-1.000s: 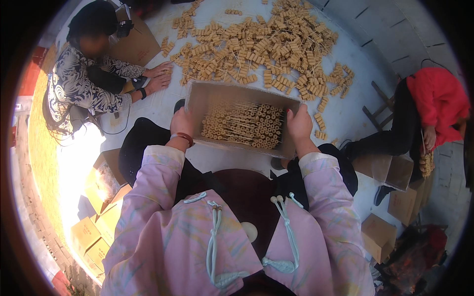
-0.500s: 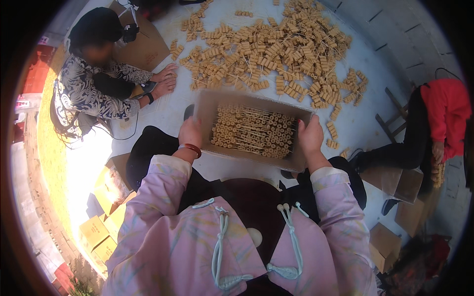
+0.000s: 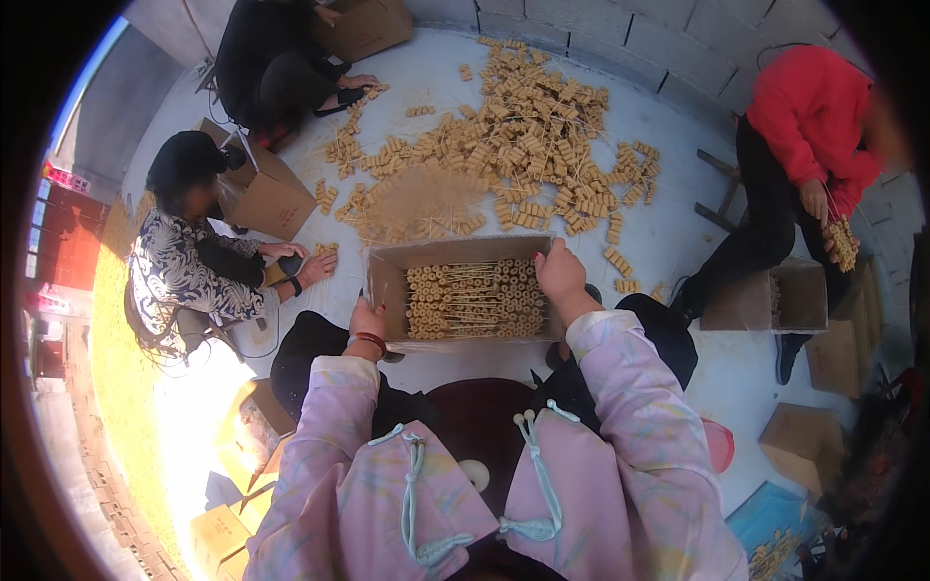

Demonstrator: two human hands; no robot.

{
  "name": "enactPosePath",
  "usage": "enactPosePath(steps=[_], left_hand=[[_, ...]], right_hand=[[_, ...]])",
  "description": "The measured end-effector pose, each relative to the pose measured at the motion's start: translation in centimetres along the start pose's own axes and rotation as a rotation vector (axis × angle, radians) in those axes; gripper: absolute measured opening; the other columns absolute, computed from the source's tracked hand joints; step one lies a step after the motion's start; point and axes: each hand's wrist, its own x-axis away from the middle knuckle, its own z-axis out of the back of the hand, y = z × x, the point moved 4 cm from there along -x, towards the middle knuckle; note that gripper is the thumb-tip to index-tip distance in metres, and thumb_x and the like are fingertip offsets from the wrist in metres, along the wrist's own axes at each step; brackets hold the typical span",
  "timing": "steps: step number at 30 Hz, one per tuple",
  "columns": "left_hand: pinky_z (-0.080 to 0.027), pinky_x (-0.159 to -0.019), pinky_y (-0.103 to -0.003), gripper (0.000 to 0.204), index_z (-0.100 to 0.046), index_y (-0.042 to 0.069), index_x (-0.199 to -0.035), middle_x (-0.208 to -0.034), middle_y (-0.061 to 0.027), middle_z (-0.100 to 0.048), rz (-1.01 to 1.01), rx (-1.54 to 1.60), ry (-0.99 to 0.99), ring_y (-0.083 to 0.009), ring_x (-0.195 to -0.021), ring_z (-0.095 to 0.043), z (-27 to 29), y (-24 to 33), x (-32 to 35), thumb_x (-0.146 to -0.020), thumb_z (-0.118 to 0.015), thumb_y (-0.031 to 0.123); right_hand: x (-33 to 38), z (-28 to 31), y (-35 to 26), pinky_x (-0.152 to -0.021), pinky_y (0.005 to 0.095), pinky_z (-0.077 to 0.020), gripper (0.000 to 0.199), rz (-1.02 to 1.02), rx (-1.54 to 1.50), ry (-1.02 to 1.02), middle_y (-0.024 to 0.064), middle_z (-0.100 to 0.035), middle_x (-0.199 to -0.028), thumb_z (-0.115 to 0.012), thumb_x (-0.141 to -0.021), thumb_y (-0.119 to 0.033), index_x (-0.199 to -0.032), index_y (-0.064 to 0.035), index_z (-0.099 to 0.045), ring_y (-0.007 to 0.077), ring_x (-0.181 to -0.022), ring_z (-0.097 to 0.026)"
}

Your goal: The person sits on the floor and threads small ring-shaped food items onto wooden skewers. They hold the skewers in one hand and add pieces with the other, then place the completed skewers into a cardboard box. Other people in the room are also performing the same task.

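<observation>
A cardboard box (image 3: 453, 254) hangs between my hands above my lap, its top flaps apart. Rows of skewered snack pieces (image 3: 475, 300), tan ring-shaped or corrugated pieces on thin sticks, fill it, with sticks lying across the middle. My left hand (image 3: 366, 321) is closed on the box's left side, a red bracelet on its wrist. At the right side, my right hand (image 3: 564, 276) grips the wall with its thumb at the upper edge. Beyond the box, a large heap of the same skewers (image 3: 542, 126) spreads over the pale ground sheet.
At left, a person in a patterned top (image 3: 184, 257) reaches to skewers beside an open carton (image 3: 266, 198). Farther back sits a person in dark clothes (image 3: 276, 73). At right, a person in red (image 3: 804, 116) holds bunched skewers (image 3: 841, 247) near another box (image 3: 741, 300). A block wall (image 3: 668, 44) stands behind.
The view has shifted, bringing the back person and wall into sight. The box, still in both hands, now sits more level. The person in red has raised a skewer bunch.
</observation>
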Motion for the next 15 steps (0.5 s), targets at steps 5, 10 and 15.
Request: enactPosePath(steps=[5,10,15], left_hand=[[-0.05,-0.08,-0.047,0.04,-0.051,-0.002,-0.105,-0.095,-0.028,-0.064,0.012,-0.065,0.0,-0.044,-0.094,-0.062,-0.4,-0.7,0.5,-0.083,-0.068,0.027],[-0.05,-0.081,-0.048,0.036,-0.053,-0.002,-0.104,-0.097,-0.0276,-0.064,0.058,-0.052,0.021,-0.0437,-0.095,-0.062,-0.5,-0.6,0.9,-0.085,-0.065,0.026],[-0.049,-0.08,-0.05,0.035,-0.056,-0.001,-0.101,-0.097,-0.0267,-0.065,0.089,-0.042,0.074,-0.044,-0.093,-0.062,0.1,0.5,0.9,-0.089,-0.059,0.032]], right_hand=[[-0.1,-0.2,0.0,-0.077,0.0475,-0.0506,0.035,0.001,0.077,0.037,0.0208,-0.065,-0.094,-0.058,-0.089,-0.032,-0.103,-0.0008,-0.051,0.0365,-0.087,-0.064],[0.0,-0.8,0.0,-0.076,0.0478,-0.0507,0.033,0.005,-0.039,0.046,0.0209,-0.065,-0.091,-0.06,-0.088,-0.029,-0.101,-0.0003,-0.051,0.0382,-0.086,-0.064],[-0.3,-0.9,0.0,-0.074,0.0475,-0.051,0.032,0.026,-0.022,0.054,0.021,-0.064,-0.089,-0.061,-0.086,-0.029,-0.099,-0.0004,-0.051,0.0385,-0.084,-0.063]])
